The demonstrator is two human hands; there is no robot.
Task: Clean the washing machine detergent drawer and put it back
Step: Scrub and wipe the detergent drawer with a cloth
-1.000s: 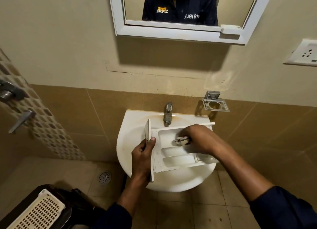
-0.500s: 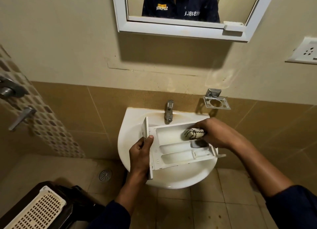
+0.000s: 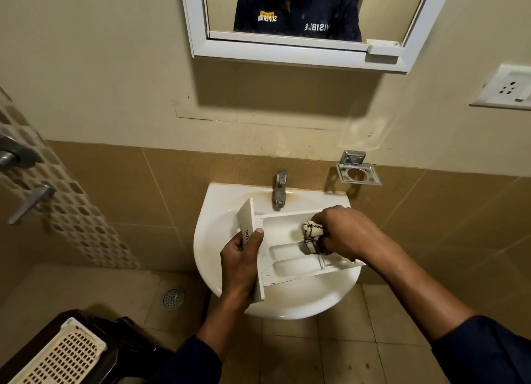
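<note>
Two hands work on one detergent drawer (image 3: 284, 257). The left hand (image 3: 240, 264) grips its front panel (image 3: 249, 228), thumb on top and fingers curled behind. The right hand (image 3: 347, 234) pinches a bunched cloth (image 3: 311, 234) and presses it into a rear compartment. The drawer is held over the white sink (image 3: 218, 211), just below the tap (image 3: 280, 188). It looks like light, stiff plastic, probably slippery when wet, so the front panel seems the safest hold.

The left hand (image 3: 241, 264) reaches up from below, thumb laid over the drawer (image 3: 283, 258) front's edge, fingers (image 3: 232, 244) curled behind it. The right hand (image 3: 349, 234) comes in from the right on a bare forearm, knuckles up, bunched round a cloth (image 3: 311, 234).
</note>
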